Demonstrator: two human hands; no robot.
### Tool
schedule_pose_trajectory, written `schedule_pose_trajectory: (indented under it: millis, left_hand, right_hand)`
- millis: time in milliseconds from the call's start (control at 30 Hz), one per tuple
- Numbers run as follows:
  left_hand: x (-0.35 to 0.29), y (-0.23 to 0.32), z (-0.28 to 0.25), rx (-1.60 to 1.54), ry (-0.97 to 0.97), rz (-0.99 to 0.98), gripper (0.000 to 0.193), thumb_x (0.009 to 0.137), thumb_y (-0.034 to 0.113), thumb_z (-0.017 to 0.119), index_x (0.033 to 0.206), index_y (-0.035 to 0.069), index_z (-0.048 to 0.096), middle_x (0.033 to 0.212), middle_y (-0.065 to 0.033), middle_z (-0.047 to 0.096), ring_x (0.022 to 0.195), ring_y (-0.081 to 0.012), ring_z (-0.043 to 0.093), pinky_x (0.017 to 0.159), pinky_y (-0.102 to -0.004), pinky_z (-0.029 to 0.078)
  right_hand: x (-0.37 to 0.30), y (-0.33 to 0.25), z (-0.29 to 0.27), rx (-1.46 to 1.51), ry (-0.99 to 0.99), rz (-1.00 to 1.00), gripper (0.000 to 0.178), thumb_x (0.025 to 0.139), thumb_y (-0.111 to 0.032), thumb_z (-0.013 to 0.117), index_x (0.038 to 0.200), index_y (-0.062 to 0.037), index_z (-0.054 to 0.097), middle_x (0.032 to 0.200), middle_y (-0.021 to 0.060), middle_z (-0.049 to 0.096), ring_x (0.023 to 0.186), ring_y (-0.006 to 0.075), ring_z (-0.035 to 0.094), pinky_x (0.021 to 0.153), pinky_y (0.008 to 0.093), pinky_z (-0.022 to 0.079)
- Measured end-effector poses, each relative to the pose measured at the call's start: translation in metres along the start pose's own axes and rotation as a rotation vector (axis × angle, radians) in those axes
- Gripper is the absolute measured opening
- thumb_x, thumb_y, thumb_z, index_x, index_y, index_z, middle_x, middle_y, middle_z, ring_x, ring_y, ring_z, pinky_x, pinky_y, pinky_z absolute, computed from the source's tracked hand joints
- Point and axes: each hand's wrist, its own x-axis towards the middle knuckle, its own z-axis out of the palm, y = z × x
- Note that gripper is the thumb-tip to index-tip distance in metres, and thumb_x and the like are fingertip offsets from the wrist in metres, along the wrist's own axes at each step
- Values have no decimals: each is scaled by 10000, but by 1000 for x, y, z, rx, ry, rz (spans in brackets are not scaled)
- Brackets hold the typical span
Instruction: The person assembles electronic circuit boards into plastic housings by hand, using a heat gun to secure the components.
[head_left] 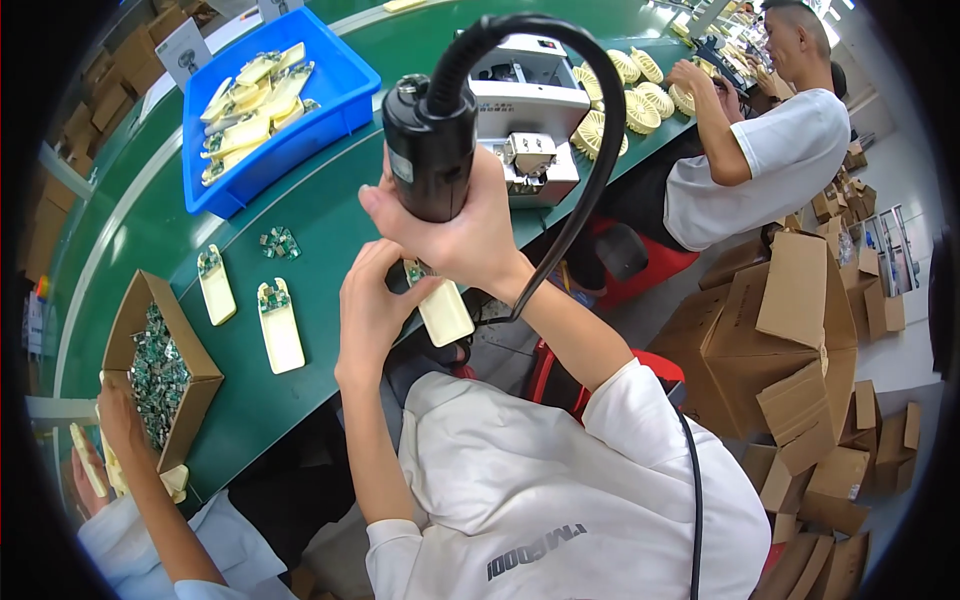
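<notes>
Opens onto a workspace with a long green worktable (320,215) curving across, glossy with reflected light. Has a pale floor (900,365) at right, crowded with open cardboard boxes (735,335) near red seats (655,280). Holds more cartons (135,60) beyond the worktable, upper left, and bright lights (833,12) upper right.

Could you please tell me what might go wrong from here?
The black handheld power tool in the right hand could slip and catch the left hand, whose fingers grip the cream casing just below it. That casing appears at the front edge of the green table, so it might drop if the grip loosens. The thick black cable loops close to the right forearm and could snag.
</notes>
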Motion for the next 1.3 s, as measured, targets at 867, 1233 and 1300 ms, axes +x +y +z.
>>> schedule_pose_trajectory:
  millis: [867, 1233, 1300]
  left_hand:
    - [185, -78, -160, 701, 570, -99, 285, 855, 345, 650, 1005, 106, 690, 919, -127, 677, 845, -333, 659, 758, -423, 517]
    - [95, 0, -149, 501, -33, 1, 248, 834, 247, 698, 991, 58, 664, 1030, -133, 649, 947, -332, 630, 833, -403, 491]
    - [56, 0, -146, 449, -176, 85, 265, 809, 164, 711, 1031, 44, 630, 1095, -122, 628, 993, -324, 609, 864, -391, 475]
  right_hand:
    - [-113, -30, -36, 252, 256, -45, 318, 831, -4, 624, 969, -86, 350, 719, 46, 433, 401, 77, 368, 404, 241, 377]
    - [-125, -22, -60, 73, 273, -13, 303, 817, 48, 589, 972, -77, 361, 715, 56, 447, 414, 83, 380, 404, 245, 396]
    - [-127, -17, -64, 35, 311, 7, 301, 816, 46, 592, 972, -75, 365, 711, 56, 453, 421, 88, 391, 404, 244, 396]
